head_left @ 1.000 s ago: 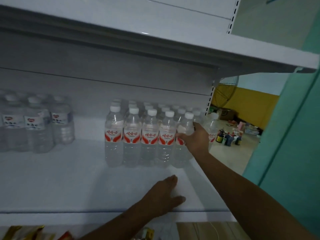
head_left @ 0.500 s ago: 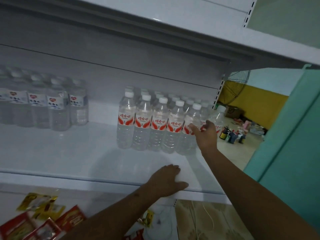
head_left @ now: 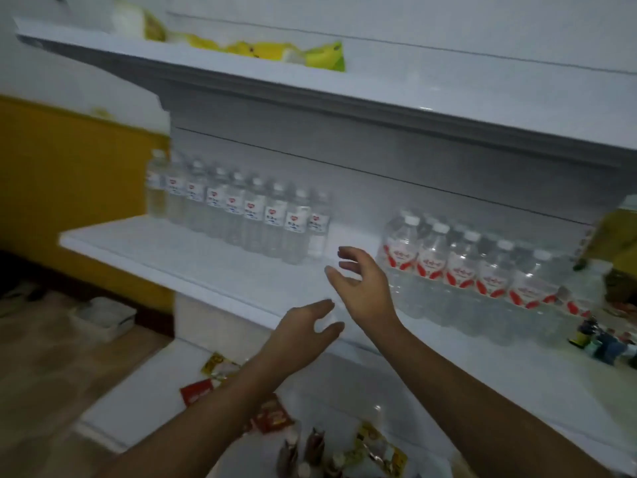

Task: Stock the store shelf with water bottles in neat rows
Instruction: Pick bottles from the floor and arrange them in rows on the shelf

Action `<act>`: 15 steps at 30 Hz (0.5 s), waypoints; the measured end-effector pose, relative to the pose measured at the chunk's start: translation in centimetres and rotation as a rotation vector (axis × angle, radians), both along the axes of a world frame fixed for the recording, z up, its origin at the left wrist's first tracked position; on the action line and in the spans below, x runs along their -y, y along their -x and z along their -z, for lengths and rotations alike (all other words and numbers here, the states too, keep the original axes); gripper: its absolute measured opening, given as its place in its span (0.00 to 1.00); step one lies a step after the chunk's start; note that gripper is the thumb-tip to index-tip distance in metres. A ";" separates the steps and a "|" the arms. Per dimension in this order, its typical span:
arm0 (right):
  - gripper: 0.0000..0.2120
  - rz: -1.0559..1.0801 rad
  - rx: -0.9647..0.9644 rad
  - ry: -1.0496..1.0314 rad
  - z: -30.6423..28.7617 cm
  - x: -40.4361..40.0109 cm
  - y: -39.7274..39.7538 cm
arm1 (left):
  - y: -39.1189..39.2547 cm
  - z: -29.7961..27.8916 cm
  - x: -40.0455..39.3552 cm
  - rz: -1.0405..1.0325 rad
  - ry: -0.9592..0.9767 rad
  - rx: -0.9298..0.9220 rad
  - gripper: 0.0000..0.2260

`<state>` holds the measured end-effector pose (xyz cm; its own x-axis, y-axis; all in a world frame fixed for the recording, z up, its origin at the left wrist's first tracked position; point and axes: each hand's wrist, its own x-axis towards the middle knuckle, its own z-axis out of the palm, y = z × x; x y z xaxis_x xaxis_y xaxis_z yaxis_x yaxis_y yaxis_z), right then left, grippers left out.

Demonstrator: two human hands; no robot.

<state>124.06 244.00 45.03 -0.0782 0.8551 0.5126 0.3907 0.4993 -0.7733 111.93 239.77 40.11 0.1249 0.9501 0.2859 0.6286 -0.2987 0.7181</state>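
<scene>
Several water bottles with red-and-white labels stand in rows on the right of the white middle shelf. A second row of bottles with white-and-blue labels stands on the shelf's left part. My right hand hovers over the bare gap between the two groups, fingers spread and holding nothing. My left hand is lower, at the shelf's front edge, fingers relaxed and empty. The picture is blurred by motion.
Yellow and green snack bags lie on the shelf above. Red and yellow packets lie on the lower shelf below my arms. A white box sits on the floor at left, by a yellow wall. Small bottles stand at far right.
My right hand has let go of the rightmost red-label bottle and moved left to the gap. My left hand has lifted off the shelf. The view has swung left.
</scene>
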 end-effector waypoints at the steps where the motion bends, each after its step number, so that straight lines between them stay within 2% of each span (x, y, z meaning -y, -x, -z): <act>1: 0.19 -0.070 -0.002 0.017 0.3 0.1 3.4 | 3.1 0.2 0.7 -0.065 -0.010 0.003 0.25; 8: 0.17 -0.536 0.114 0.122 4.2 4.9 26.1 | 23.4 3.4 9.7 -0.465 0.042 0.143 0.24; 11: 0.16 -0.721 0.229 0.161 7.0 7.8 35.2 | 30.3 6.6 15.1 -0.645 0.097 0.316 0.13; 13: 0.16 -0.818 0.308 0.182 9.6 10.2 40.9 | 34.2 9.9 19.2 -0.821 0.099 0.421 0.19; 15: 0.17 -0.927 0.388 0.235 12.8 13.0 45.9 | 37.8 14.0 23.5 -0.979 0.141 0.450 0.21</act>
